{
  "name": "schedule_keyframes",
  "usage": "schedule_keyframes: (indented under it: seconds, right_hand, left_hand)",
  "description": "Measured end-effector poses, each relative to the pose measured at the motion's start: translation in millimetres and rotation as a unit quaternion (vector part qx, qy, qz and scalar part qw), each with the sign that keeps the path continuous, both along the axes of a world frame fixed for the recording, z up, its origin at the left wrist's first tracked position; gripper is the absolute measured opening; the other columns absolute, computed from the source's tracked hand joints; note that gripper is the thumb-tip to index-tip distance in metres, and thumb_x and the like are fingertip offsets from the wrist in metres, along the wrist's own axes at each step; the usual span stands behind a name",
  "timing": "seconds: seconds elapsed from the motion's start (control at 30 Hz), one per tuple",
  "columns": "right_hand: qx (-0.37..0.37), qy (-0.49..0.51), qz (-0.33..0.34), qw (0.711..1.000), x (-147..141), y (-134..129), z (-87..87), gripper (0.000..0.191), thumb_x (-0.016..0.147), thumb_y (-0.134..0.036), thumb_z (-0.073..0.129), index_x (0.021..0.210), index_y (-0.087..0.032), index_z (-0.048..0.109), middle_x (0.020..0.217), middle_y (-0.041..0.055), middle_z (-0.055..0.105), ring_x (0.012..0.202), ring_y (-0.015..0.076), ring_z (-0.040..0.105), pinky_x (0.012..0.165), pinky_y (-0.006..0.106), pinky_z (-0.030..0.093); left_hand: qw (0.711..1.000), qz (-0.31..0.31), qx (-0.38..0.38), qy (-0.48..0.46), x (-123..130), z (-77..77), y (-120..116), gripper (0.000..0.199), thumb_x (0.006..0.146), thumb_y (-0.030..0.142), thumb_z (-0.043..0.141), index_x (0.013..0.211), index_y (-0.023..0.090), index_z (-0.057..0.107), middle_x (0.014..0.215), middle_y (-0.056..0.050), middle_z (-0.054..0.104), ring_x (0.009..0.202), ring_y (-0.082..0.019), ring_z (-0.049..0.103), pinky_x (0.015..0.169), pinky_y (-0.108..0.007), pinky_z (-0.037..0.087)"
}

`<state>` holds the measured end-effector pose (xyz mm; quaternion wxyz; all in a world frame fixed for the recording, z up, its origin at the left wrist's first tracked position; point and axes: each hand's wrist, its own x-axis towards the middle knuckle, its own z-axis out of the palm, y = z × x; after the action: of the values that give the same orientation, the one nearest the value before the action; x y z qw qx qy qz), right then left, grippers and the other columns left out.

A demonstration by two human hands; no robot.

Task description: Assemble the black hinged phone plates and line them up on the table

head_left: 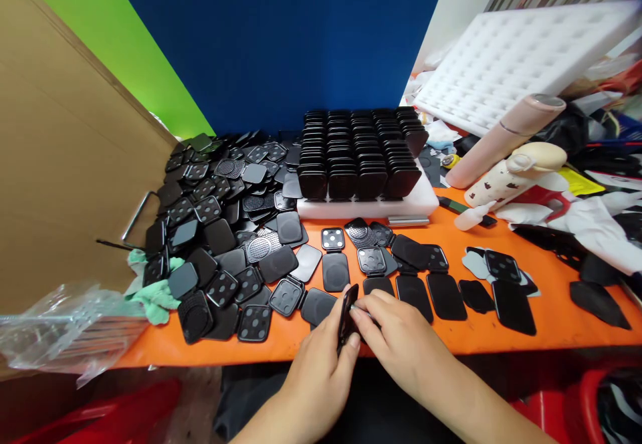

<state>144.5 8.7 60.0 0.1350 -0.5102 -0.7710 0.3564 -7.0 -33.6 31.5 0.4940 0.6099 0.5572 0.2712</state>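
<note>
At the table's front edge, my left hand (321,360) grips a black hinged compact case (347,310), tilted up nearly on edge between thumb and fingers. My right hand (408,337) is closed in a pinch against the face of that case. A thin dark sliver shows between its fingers, too small to name. Just beyond the hands, several open black cases (336,271) lie flat, some with round recesses in one half. On the left spreads a big loose heap of similar cases (278,265).
Upright black cases (338,153) stand in rows on a white foam block (361,208) at the back. Right of it are a pink cylinder (506,140), a small white bottle (471,217) and a foam tray (526,63). A green cloth (155,300) and clear plastic (65,327) lie left.
</note>
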Motion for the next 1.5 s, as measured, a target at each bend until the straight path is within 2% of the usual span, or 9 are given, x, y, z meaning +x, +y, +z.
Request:
schedule_keyframes:
  seconds: [0.27,0.5,0.57,0.67,0.77,1.03,1.23,1.4,1.5]
  right_hand:
    - [-0.046,0.037,0.031,0.998,2.3,2.8,5.7,0.015,0.089,-0.032,0.047,0.082,-0.02,0.053,0.082,0.0019,0.057,0.074,0.0164,0.054,0.064,0.027,0.039]
    - [-0.058,0.137,-0.004,0.989,-12.1,0.1,-5.0,0.023,0.089,-0.031,0.046,0.072,-0.019,0.056,0.076,0.0006,0.058,0.072,0.0144,0.053,0.065,0.026,0.038]
    - [-0.116,0.227,-0.02,0.967,-14.8,0.2,-8.1,0.023,0.09,-0.033,0.046,0.075,-0.019,0.057,0.08,0.0012,0.058,0.076,0.0145,0.053,0.068,0.026,0.039]
    - [-0.272,0.355,-0.078,0.891,-14.4,1.3,-12.0,0.028,0.088,-0.043,0.046,0.083,-0.018,0.056,0.071,-0.0016,0.052,0.059,0.0094,0.046,0.053,0.022,0.035]
    - [-0.374,0.402,-0.121,0.827,-13.0,0.6,-14.1,0.033,0.085,-0.05,0.051,0.081,-0.017,0.053,0.063,-0.0059,0.042,0.044,0.0042,0.027,0.04,0.019,0.018]
    - [-0.493,0.42,-0.128,0.751,-7.1,-11.2,-10.0,0.037,0.082,-0.05,0.057,0.072,-0.015,0.05,0.068,-0.0031,0.043,0.048,0.0032,0.026,0.04,0.017,0.013]
    - [-0.531,0.441,-0.176,0.702,-4.4,-18.6,-15.9,0.031,0.076,-0.042,0.065,0.072,-0.015,0.051,0.062,-0.0044,0.045,0.045,0.0016,0.026,0.04,0.017,0.01]
    - [-0.517,0.489,-0.211,0.67,-11.2,-23.9,-22.5,0.032,0.077,-0.038,0.066,0.064,-0.015,0.048,0.053,-0.0066,0.042,0.041,0.0012,0.025,0.039,0.016,0.013]
    - [-0.541,0.519,-0.199,0.631,-13.7,-23.9,-20.7,0.032,0.082,-0.045,0.058,0.072,-0.015,0.054,0.054,-0.0059,0.043,0.039,0.0012,0.025,0.038,0.016,0.014]
  left_hand:
    - [0.976,-0.068,0.085,0.189,-1.0,-1.1,-1.7,0.065,0.085,0.012,0.036,0.145,0.02,0.013,0.13,-0.014,0.053,0.112,-0.027,0.055,0.088,-0.041,0.049]
    - [0.997,-0.007,0.027,0.076,-5.9,3.1,6.4,0.045,0.089,0.024,0.04,0.133,0.02,0.041,0.111,-0.01,0.065,0.098,-0.024,0.062,0.085,-0.038,0.049]
    - [0.999,0.047,0.003,-0.004,-9.1,4.0,10.4,0.039,0.086,0.023,0.044,0.124,0.019,0.051,0.108,-0.007,0.066,0.097,-0.023,0.061,0.087,-0.035,0.048]
    - [0.988,0.118,-0.047,-0.088,-13.1,3.5,14.5,0.038,0.075,0.013,0.047,0.111,0.015,0.061,0.095,-0.005,0.068,0.09,-0.022,0.062,0.081,-0.033,0.05]
    - [0.991,0.109,-0.014,-0.079,-15.2,3.3,14.4,0.047,0.071,0.006,0.045,0.114,0.017,0.06,0.101,-0.005,0.068,0.095,-0.021,0.062,0.085,-0.034,0.049]
    - [0.965,-0.057,0.225,0.122,-27.5,14.0,-1.3,0.041,0.083,0.011,0.046,0.122,0.022,0.054,0.115,-0.007,0.064,0.105,-0.018,0.06,0.091,-0.028,0.048]
    - [0.932,-0.145,0.259,0.205,-33.3,14.3,-11.4,0.062,0.073,0.004,0.045,0.134,0.019,0.043,0.126,-0.009,0.058,0.112,-0.021,0.057,0.093,-0.031,0.048]
    - [0.954,-0.137,0.235,0.126,-30.1,12.8,-8.7,0.058,0.076,0.003,0.045,0.132,0.02,0.046,0.125,-0.009,0.059,0.112,-0.02,0.057,0.094,-0.029,0.047]
    - [0.988,-0.018,0.153,0.021,-26.7,14.1,0.1,0.036,0.085,0.012,0.048,0.117,0.022,0.059,0.112,-0.006,0.067,0.098,-0.017,0.064,0.087,-0.026,0.05]
